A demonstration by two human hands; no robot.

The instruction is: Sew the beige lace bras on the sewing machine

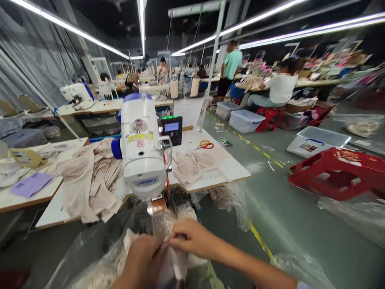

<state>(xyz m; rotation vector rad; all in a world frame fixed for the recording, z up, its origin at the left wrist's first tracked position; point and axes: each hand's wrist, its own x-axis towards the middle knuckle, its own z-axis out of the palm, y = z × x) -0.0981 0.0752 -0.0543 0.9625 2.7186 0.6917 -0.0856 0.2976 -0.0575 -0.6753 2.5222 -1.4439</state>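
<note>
At the bottom centre, our left hand (pixel 143 256) and right hand (pixel 194 237) are both pinching pale cloth (pixel 179 263) below the machine (pixel 142 154).

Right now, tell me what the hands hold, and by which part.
The left hand and right hand pinch pale beige fabric, some hanging below them; exactly which part they grip is hidden.

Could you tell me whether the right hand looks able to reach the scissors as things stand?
Probably, though the right hand is holding cloth; the scissors lie uncovered on the table.
</note>
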